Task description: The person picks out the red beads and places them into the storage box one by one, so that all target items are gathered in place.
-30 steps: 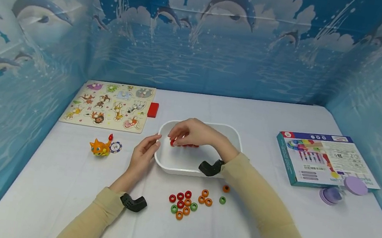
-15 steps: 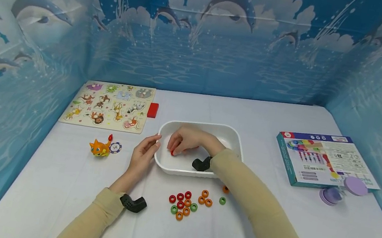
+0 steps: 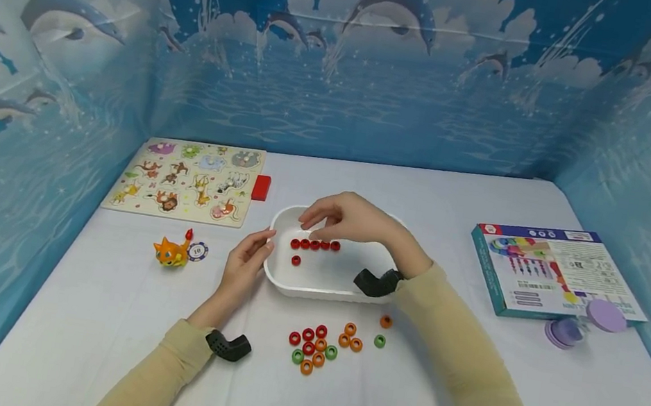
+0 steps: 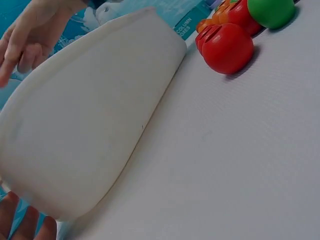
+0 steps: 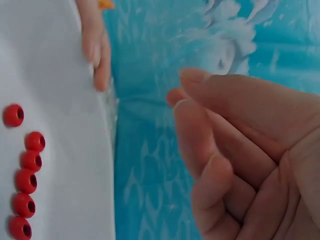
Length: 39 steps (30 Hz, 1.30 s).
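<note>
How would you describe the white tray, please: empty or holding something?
Holding something: the head view shows six red beads inside the white tray, five in a row and one apart.

Lit brightly and evenly in head view | shaded softly on worktop (image 3: 246,395) beside right sleeve (image 3: 464,371) | greyer in left wrist view, shadowed under red bead (image 4: 230,48) | soft-focused in right wrist view

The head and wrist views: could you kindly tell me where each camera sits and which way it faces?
Head: head-worn, facing forward and down at the tray; left hand, right hand, sleeves show.
Left wrist: worn there, facing the tray's outside; both hands partly show.
Right wrist: worn there, facing the tray's inside and blue cloth; both hands show.
Head and right wrist share six red beads.
</note>
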Each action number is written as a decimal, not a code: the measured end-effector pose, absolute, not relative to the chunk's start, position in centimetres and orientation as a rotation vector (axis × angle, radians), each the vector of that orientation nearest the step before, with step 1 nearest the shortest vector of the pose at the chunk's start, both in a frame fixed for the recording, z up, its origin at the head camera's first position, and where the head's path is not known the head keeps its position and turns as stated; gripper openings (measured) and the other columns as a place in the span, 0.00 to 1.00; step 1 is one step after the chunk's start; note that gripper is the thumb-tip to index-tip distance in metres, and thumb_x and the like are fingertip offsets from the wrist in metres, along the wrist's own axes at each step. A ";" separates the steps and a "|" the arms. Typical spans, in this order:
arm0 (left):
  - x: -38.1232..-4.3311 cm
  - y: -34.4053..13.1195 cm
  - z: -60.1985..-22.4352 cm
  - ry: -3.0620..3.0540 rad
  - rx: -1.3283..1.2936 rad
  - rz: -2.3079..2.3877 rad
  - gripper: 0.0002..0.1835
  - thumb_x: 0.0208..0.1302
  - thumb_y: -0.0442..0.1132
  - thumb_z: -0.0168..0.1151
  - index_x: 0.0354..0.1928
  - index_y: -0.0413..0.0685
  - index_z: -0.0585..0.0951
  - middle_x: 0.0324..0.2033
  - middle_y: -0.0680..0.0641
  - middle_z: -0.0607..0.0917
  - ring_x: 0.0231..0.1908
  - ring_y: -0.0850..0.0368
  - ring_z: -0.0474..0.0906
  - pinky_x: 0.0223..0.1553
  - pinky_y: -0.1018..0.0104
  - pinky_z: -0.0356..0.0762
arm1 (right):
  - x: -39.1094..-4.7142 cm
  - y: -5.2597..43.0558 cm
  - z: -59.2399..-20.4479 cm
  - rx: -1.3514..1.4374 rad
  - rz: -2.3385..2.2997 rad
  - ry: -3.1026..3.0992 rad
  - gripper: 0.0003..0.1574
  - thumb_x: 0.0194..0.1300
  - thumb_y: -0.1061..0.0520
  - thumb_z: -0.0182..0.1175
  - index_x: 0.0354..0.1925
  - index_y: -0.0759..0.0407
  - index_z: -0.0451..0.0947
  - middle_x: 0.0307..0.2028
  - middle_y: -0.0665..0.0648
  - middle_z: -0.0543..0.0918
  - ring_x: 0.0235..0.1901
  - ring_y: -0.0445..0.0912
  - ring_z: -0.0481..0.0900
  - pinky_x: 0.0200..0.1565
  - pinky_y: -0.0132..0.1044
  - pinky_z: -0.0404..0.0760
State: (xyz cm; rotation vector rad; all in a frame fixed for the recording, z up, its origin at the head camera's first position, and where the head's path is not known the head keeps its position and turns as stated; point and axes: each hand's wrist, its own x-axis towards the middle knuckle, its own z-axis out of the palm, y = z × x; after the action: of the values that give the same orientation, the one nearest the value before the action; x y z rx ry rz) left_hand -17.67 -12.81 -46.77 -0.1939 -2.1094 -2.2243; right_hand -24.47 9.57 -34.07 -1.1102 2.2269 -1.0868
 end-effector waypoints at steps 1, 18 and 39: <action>-17.7 -12.8 -46.9 -2.110 -0.193 -2.219 0.17 0.64 0.40 0.52 0.54 0.43 0.72 0.59 0.50 0.67 0.58 0.58 0.65 0.52 0.70 0.70 | -23.7 10.1 -33.7 -1.126 -1.107 2.223 0.19 0.54 0.55 0.63 0.47 0.55 0.77 0.40 0.48 0.81 0.24 0.45 0.77 0.27 0.37 0.80; -17.7 -12.7 -47.2 -2.093 -0.210 -2.175 0.19 0.63 0.44 0.54 0.53 0.43 0.73 0.59 0.49 0.68 0.58 0.59 0.64 0.53 0.71 0.69 | -13.3 13.4 -39.6 -1.142 -1.082 2.190 0.17 0.57 0.55 0.61 0.47 0.52 0.76 0.21 0.48 0.80 0.16 0.42 0.75 0.19 0.28 0.76; -17.7 -12.7 -47.3 -2.089 -0.225 -2.179 0.20 0.63 0.44 0.54 0.54 0.41 0.72 0.59 0.51 0.68 0.58 0.60 0.64 0.52 0.71 0.70 | -13.0 13.0 -44.7 -1.181 -0.988 2.485 0.14 0.52 0.53 0.65 0.41 0.42 0.80 0.18 0.37 0.72 0.14 0.32 0.65 0.15 0.24 0.68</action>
State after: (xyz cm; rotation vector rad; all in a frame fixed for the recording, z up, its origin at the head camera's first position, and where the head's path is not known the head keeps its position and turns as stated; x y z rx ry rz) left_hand -17.69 -12.70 -47.29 -0.2245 -2.0890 -2.1787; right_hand -12.95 13.04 -44.71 -1.1814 2.4851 -0.9876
